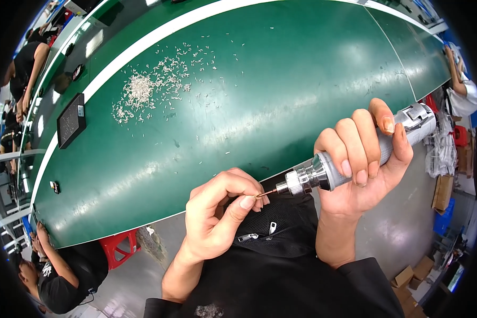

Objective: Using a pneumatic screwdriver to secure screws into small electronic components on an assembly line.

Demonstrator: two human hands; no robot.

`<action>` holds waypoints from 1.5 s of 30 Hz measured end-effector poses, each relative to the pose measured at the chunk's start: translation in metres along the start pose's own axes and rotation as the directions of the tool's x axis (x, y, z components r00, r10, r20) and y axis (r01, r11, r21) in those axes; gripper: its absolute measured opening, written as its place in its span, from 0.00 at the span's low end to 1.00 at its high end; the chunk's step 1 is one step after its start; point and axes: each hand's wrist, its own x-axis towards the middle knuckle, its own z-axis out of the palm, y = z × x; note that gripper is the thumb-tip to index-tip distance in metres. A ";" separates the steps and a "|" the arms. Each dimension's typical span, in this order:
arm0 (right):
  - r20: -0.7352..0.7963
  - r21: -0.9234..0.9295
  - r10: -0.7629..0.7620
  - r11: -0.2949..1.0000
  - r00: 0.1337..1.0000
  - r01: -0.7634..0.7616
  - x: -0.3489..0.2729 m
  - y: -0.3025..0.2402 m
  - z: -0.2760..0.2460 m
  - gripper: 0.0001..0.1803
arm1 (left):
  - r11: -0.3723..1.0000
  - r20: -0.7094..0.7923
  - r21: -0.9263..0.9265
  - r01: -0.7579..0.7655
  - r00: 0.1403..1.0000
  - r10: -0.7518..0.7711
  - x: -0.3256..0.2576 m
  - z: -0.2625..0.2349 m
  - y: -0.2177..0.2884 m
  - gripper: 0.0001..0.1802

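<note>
Green tabletop (281, 116) filled much of the frame, curved by the lens, with pale slivers (140, 89) scattered over its upper left and heaped thickest in one spot. From my distant seat I watched a silver handpiece (323, 172) right of centre, slanting down to a slim coppery bit (266, 193) just below the middle of the frame. The right hand (363, 153) was wrapped around the handpiece, while the left hand (214, 217) was closed in a pinch of thumb and forefinger at the bit's tip; I could not tell whether some smaller piece sat between those fingertips. To my judgement, doing this well called for steady wrists, a light pinch and the bit kept straight, with no sideways load on it. As for containers, a shallow black tray (81, 121) lay at the left, its contents too small for me to make out; a black mesh pouch (291, 236) with zips sat at the lower centre, its inside hidden; and at the lower right an open brown carton (403, 277) stood among others, and I could not see what it held
</note>
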 end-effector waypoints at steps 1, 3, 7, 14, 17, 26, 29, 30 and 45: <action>-0.002 -0.001 0.003 1.000 1.000 -0.003 -0.001 0.001 0.000 0.08 | 1.000 0.003 0.006 -0.005 1.000 0.005 0.000 0.001 0.000 0.06; -0.007 0.024 0.009 1.000 1.000 -0.009 -0.002 0.001 0.000 0.09 | 0.998 0.022 0.051 -0.026 0.999 0.025 -0.001 -0.001 -0.001 0.06; -0.012 0.028 0.004 1.000 1.000 -0.004 -0.004 -0.001 0.000 0.09 | 0.994 -0.010 0.094 -0.058 0.998 0.060 0.000 0.000 0.000 0.02; -0.023 0.035 0.001 0.999 1.000 -0.001 -0.004 -0.003 -0.004 0.08 | 0.995 -0.022 0.083 -0.051 0.998 0.053 0.003 0.001 -0.005 0.03; -0.034 0.042 0.003 0.999 0.999 -0.002 -0.004 -0.004 -0.004 0.08 | 0.998 -0.023 0.051 -0.039 0.999 0.040 0.003 0.002 -0.004 0.03; -0.003 -0.057 -0.032 0.998 0.999 0.032 -0.008 -0.005 -0.006 0.08 | 0.938 -0.023 0.324 -0.123 0.990 0.138 0.005 0.001 -0.003 0.07; 0.031 -0.110 -0.042 0.993 0.999 0.045 -0.008 -0.006 -0.006 0.08 | 0.765 0.040 0.570 -0.300 0.940 0.338 0.009 0.006 -0.002 0.11; 0.051 -0.136 -0.043 0.989 0.998 0.049 -0.009 -0.006 -0.006 0.08 | 0.704 0.063 0.630 -0.328 0.925 0.375 0.010 0.007 -0.002 0.13; -0.047 -0.046 -0.029 0.999 0.998 0.027 -0.007 -0.007 -0.014 0.08 | 0.693 0.096 0.651 -0.310 0.939 0.330 0.008 0.002 0.000 0.16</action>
